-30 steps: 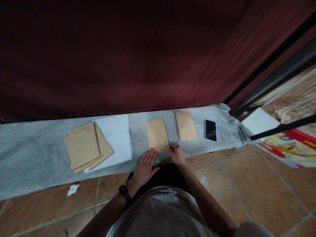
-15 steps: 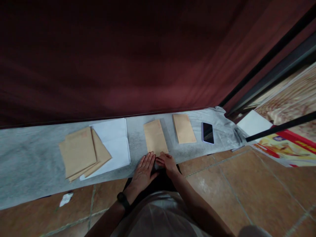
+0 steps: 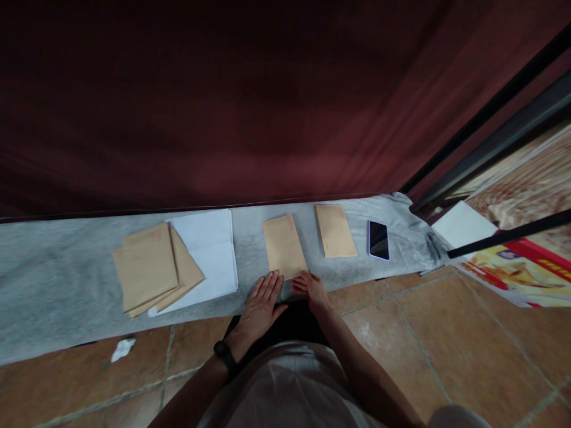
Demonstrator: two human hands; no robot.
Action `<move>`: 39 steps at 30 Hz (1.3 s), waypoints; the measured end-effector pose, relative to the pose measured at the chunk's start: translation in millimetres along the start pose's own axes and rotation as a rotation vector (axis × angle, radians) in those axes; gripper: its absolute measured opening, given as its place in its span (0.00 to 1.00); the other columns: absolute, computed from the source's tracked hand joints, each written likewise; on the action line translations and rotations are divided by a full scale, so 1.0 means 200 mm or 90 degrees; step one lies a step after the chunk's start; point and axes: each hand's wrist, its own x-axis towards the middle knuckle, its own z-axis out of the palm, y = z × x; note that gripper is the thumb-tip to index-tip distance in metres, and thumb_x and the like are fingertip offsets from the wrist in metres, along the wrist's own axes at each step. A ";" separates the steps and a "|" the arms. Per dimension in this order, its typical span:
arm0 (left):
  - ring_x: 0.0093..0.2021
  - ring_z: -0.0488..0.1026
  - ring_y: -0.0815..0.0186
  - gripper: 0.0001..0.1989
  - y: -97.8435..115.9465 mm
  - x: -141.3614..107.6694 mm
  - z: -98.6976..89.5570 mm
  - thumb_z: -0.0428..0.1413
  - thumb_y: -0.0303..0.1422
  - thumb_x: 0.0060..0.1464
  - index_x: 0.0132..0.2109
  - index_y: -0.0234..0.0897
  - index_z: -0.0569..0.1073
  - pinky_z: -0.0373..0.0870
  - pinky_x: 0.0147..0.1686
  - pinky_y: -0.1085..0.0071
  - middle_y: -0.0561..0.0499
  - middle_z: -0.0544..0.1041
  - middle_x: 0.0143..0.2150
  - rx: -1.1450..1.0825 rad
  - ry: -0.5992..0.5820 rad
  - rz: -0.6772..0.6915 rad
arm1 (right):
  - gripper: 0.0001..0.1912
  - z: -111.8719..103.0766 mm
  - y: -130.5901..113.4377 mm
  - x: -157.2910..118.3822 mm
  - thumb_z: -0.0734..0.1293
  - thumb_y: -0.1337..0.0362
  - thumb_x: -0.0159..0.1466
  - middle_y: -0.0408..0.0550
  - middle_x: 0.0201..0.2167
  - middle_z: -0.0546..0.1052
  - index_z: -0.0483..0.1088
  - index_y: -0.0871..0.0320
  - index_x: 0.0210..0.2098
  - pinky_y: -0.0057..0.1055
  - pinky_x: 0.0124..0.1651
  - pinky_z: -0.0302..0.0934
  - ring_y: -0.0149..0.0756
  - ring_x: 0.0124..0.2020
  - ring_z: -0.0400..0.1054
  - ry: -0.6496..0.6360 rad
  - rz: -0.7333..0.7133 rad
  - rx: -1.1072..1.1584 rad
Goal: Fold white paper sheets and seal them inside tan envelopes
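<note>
A brown envelope (image 3: 284, 245) lies on the grey cloth in front of me. At its lower left corner, my left hand (image 3: 262, 303) rests flat with the fingers stretched out. My right hand (image 3: 310, 288) is at the lower right corner, its fingers curled together at the edge; what they pinch, if anything, is too small to tell. Another brown envelope (image 3: 336, 232) lies to the right. On the left, several brown envelopes (image 3: 149, 267) are fanned out, partly over white paper sheets (image 3: 209, 252).
A phone (image 3: 379, 240) lies right of the envelopes on the grey cloth (image 3: 57, 279). Dark red fabric (image 3: 267, 119) hangs behind. Black bars and a red and yellow package (image 3: 530, 267) are at the right. White scrap (image 3: 122, 349) lies on the tiled floor.
My right hand has slid slightly right along the envelope's lower edge, apart from my left hand. The left hand stays at the lower left corner. The view has shifted a little.
</note>
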 end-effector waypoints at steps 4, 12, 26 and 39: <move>0.73 0.54 0.54 0.35 0.01 0.01 -0.01 0.48 0.47 0.66 0.73 0.35 0.53 0.54 0.70 0.52 0.40 0.58 0.73 -0.013 0.006 -0.006 | 0.20 -0.13 -0.04 -0.03 0.68 0.45 0.60 0.53 0.29 0.81 0.73 0.58 0.31 0.37 0.32 0.73 0.42 0.29 0.77 -0.007 0.014 -0.067; 0.72 0.56 0.54 0.31 0.06 0.16 -0.03 0.47 0.45 0.68 0.71 0.33 0.59 0.53 0.71 0.53 0.39 0.61 0.72 -0.012 -0.005 0.030 | 0.22 -0.18 -0.08 -0.02 0.54 0.57 0.74 0.52 0.59 0.75 0.71 0.55 0.59 0.42 0.67 0.58 0.41 0.63 0.66 -0.143 -0.456 -0.605; 0.73 0.54 0.56 0.33 0.04 0.20 0.00 0.52 0.46 0.65 0.72 0.40 0.58 0.51 0.71 0.54 0.45 0.57 0.74 0.015 -0.042 0.079 | 0.30 0.00 -0.22 0.50 0.55 0.58 0.74 0.55 0.72 0.56 0.52 0.61 0.72 0.47 0.74 0.39 0.42 0.73 0.49 -0.179 -0.622 -0.937; 0.74 0.53 0.56 0.33 0.03 0.20 0.02 0.54 0.46 0.64 0.72 0.47 0.57 0.54 0.70 0.54 0.46 0.55 0.75 0.014 -0.043 0.080 | 0.32 0.16 -0.24 0.64 0.55 0.54 0.74 0.59 0.72 0.54 0.52 0.64 0.72 0.53 0.73 0.37 0.50 0.73 0.48 -0.087 -0.570 -0.967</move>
